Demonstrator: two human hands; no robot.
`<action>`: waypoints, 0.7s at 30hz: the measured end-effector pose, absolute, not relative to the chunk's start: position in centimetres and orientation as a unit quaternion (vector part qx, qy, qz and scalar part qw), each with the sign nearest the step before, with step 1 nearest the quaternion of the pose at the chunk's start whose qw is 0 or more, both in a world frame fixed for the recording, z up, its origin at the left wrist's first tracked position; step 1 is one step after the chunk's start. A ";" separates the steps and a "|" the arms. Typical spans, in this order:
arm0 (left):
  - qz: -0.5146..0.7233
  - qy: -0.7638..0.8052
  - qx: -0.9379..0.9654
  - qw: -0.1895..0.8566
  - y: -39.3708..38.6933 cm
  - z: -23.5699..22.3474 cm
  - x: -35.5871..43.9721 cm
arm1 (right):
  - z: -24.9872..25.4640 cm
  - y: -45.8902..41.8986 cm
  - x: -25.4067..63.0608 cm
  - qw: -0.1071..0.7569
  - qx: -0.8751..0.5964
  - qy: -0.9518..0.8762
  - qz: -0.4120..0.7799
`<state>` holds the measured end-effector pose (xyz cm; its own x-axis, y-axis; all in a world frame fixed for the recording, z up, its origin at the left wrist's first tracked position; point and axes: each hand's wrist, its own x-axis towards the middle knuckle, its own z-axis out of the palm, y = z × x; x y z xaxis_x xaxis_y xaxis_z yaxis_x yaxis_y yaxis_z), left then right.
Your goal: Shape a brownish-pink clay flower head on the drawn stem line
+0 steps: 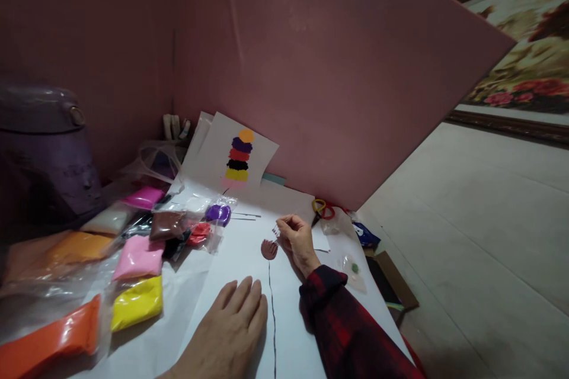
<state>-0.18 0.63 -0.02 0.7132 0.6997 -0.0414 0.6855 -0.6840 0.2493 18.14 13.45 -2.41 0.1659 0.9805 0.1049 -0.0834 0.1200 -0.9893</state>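
Note:
My left hand lies flat on the white paper, fingers stretched out, to the left of a thin black line. At the top of that line is a round brown clay disc with grooves in its upper part. My right hand pinches a small pale toothed tool just above the disc's right side; its exact kind is too small to make out. Behind, a sheet leans up, with a stack of orange, purple, red, black and yellow shapes on it.
Several bags of coloured clay lie at left, among them pink, yellow, orange and purple. Scissors rest at the paper's far right. A purple flask-like container stands at the back left, before a pink panel.

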 end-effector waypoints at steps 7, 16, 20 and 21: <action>0.024 0.371 0.920 0.120 0.8 -0.4 -0.3 | -2.3 12.0 19.1 0.581 -0.516 -0.499 0.384; 0.028 0.370 0.922 0.106 0.9 -0.9 -0.2 | -2.7 10.7 18.9 0.555 -0.539 -0.558 0.300; 0.015 0.374 0.921 0.109 0.9 -0.5 -0.2 | -2.4 10.7 18.4 0.546 -0.537 -0.567 0.304; 0.016 0.370 0.922 0.111 0.9 -0.3 -0.2 | -2.3 10.7 18.4 0.544 -0.537 -0.569 0.303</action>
